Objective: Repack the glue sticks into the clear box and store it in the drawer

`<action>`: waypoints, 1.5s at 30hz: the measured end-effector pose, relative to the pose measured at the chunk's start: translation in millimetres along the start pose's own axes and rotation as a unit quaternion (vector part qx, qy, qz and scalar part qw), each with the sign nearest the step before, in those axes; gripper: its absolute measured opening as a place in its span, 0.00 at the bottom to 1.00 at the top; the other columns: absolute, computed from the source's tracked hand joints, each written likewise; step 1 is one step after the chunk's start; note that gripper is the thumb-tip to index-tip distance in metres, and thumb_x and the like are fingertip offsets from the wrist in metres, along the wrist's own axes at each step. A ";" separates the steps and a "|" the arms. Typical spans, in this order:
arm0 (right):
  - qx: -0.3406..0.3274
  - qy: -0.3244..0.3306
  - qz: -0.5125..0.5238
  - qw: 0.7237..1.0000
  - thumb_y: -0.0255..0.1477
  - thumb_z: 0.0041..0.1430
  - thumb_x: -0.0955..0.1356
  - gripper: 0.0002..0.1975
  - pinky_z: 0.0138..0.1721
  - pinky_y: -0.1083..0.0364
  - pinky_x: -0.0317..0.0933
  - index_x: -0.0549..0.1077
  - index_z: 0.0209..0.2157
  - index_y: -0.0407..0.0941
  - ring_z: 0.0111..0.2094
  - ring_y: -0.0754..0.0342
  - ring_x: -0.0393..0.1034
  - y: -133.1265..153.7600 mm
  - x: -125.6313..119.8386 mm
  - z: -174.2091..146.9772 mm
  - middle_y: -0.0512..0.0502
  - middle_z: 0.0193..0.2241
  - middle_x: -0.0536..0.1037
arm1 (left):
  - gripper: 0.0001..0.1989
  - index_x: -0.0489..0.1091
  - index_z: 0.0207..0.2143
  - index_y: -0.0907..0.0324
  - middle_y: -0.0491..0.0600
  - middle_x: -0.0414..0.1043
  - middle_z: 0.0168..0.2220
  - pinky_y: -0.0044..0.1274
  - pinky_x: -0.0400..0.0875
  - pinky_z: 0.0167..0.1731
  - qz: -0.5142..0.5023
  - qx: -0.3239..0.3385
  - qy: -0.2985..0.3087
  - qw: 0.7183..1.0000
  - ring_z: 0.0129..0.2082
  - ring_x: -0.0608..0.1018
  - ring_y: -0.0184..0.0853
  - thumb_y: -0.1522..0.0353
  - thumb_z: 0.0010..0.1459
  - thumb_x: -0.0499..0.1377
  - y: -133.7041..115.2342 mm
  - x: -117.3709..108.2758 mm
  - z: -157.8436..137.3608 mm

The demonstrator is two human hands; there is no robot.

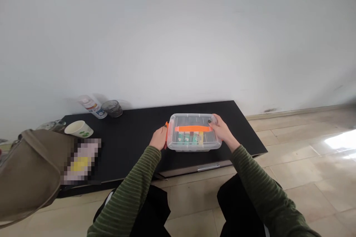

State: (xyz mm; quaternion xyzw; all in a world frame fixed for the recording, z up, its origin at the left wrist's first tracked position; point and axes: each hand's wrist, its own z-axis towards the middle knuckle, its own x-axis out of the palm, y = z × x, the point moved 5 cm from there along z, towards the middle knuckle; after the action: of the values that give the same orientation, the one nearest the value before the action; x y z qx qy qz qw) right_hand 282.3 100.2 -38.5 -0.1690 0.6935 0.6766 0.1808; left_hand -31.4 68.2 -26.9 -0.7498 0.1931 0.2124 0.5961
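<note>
A clear plastic storage box (191, 144) with an orange carry handle (193, 129) on its lid sits on the black cabinet top (139, 133). Through the lid show green-and-white and yellow packets (187, 138). My left hand (159, 138) is closed at the box's left end, its fingers at the orange side latch (167, 127), which stands out from the wall. At the opposite end my right hand (221, 129) grips the lid's corner, thumb on top and the other fingers mostly hidden. The lid lies on the box.
Left on the cabinet stand a paper cup (79, 129), a glass (112, 108) and a spray can (93, 106). A brown bag (33, 170) and a blurred-out packet (82, 161) lie nearer. A drawer handle (208, 167) runs along the front; a white wall (178, 44) rises behind.
</note>
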 end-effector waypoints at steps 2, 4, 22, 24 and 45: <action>0.000 -0.016 -0.019 1.000 0.36 0.63 0.64 0.25 0.53 0.49 0.65 0.63 0.61 0.49 0.52 0.48 0.71 1.8 -0.2 -3.7 0.42 0.52 0.75 | 0.21 0.59 0.21 0.54 0.45 0.63 0.13 0.26 0.65 0.27 0.000 -0.004 -0.020 1.000 0.19 0.71 0.36 0.59 0.66 0.43 3.4 -0.6 -0.1; -0.004 -0.032 -0.033 0.999 0.36 0.63 0.63 0.25 0.54 0.48 0.64 0.62 0.61 0.49 0.53 0.47 0.71 5.6 -0.2 -8.1 0.41 0.53 0.74 | 0.20 0.60 0.22 0.54 0.46 0.67 0.17 0.26 0.66 0.29 0.017 0.001 -0.048 0.999 0.23 0.73 0.36 0.60 0.66 0.43 4.7 -1.7 -0.2; -0.225 -0.341 0.100 0.907 0.34 0.63 0.66 0.29 0.51 0.45 0.70 0.55 0.62 0.48 0.47 0.49 0.75 -6.1 -131.5 -42.5 0.40 0.51 0.72 | 0.11 0.65 0.36 0.59 0.44 0.69 0.24 0.26 0.75 0.19 -0.262 -0.073 -0.127 0.954 0.19 0.74 0.31 0.61 0.65 0.49 35.4 -14.6 -6.2; -0.213 -0.309 0.013 0.927 0.33 0.63 0.65 0.26 0.51 0.45 0.69 0.58 0.61 0.47 0.48 0.47 0.75 -18.8 -127.4 -47.6 0.39 0.50 0.74 | 0.10 0.65 0.37 0.59 0.44 0.68 0.26 0.26 0.77 0.20 -0.301 -0.072 -0.124 0.943 0.20 0.74 0.30 0.63 0.65 0.50 34.9 -14.2 -11.7; -0.267 -0.101 -0.253 0.925 0.19 0.58 0.60 0.22 0.58 0.42 0.60 0.72 0.51 0.47 0.55 0.43 0.67 35.0 -24.7 -49.8 0.39 0.50 0.76 | 0.16 0.73 0.49 0.57 0.56 0.69 0.59 0.44 0.51 0.66 0.177 0.292 -0.169 0.925 0.62 0.67 0.47 0.65 0.60 0.55 -11.8 -23.5 -66.0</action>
State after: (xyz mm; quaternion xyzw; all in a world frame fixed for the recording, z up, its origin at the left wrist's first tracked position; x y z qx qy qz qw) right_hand 286.1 51.1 5.0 -0.3113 0.3998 0.7819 0.3631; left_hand -38.8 7.2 8.8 -0.4495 0.2725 0.3722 0.7650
